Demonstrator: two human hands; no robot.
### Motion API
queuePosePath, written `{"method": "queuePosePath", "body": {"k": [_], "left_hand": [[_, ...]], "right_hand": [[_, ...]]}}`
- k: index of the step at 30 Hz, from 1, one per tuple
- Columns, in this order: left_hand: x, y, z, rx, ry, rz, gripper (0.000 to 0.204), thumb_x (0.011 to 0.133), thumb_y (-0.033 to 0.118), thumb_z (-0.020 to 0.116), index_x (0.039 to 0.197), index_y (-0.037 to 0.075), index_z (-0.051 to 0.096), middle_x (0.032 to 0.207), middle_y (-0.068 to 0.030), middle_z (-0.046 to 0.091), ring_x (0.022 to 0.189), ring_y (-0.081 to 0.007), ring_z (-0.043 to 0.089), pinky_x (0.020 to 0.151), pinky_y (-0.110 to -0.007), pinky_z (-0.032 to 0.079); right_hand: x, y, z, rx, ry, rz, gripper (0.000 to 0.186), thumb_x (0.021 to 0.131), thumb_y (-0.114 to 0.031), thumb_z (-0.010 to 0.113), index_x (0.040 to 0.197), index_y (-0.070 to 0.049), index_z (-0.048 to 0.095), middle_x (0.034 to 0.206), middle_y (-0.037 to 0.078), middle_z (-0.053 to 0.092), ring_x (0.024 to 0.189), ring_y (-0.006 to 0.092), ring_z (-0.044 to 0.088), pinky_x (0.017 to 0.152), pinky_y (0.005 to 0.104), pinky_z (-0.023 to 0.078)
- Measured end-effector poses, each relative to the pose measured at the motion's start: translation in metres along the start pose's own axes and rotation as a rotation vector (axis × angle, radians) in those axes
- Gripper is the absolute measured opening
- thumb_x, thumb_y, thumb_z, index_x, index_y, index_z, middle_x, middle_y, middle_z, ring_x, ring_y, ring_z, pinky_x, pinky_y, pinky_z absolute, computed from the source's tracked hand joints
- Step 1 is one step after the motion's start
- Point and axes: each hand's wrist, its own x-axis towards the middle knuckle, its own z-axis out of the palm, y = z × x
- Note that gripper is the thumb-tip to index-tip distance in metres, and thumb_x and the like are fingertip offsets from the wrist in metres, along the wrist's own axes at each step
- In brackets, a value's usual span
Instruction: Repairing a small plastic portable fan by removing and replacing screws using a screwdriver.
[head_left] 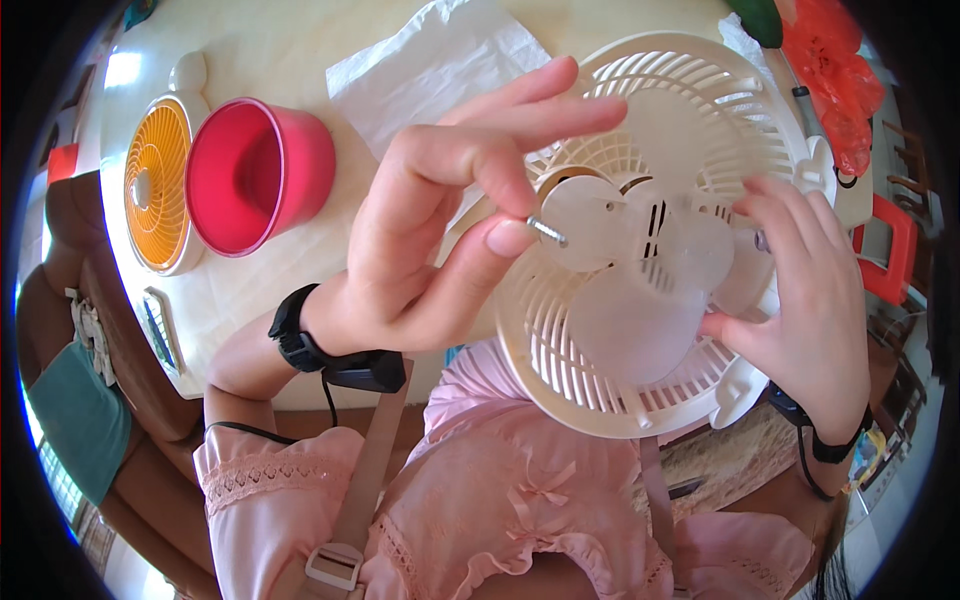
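Note:
A small metal screw (547, 232) is pinched between the thumb and index finger of my left hand (420, 215), its other fingers stretched out. The screw is held up over the left part of a white fan (560, 355), which leans toward me with its round slatted grille. Pale translucent blades (635, 325) and a white central housing (650, 235) lie within the grille. My right hand (805, 285) is curled around the right side of that central part, the thumb by a blade's edge and the fingers bent over the housing. What its palm covers is hidden.
A pink-red bucket (310, 165) and a small orange-and-white fan (155, 190) stand at the left of the table (260, 50). White paper (430, 75) lies behind my left hand. A red plastic bag (830, 80) is at the far right, near a screwdriver (805, 105).

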Motion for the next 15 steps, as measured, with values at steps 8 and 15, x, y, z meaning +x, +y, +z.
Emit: {"method": "queuePosePath", "body": {"k": [8,15], "left_hand": [[-0.014,-0.010,0.026,-0.086,0.256,0.154,0.010,0.102,0.009,0.039,0.110,0.005,0.034,0.144,-0.0420,0.026,0.136,-0.0406,0.037,0.108,-0.044,0.035],[-0.017,-0.024,0.038,-0.281,0.344,0.250,0.018,0.097,-0.004,0.041,0.115,-0.001,0.035,0.143,-0.0346,0.033,0.135,-0.0342,0.040,0.113,-0.043,0.030]], "right_hand": [[0.018,-0.012,0.005,-0.007,-0.020,-0.025,0.073,0.051,-0.015,0.082,0.118,-0.002,0.058,0.096,0.012,0.059,0.090,0.0304,0.055,0.078,0.0384,0.046],[0.014,-0.007,0.007,0.059,0.002,-0.041,0.070,0.053,-0.015,0.082,0.118,-0.001,0.060,0.101,0.014,0.062,0.094,0.0306,0.060,0.081,0.0363,0.048]]}}
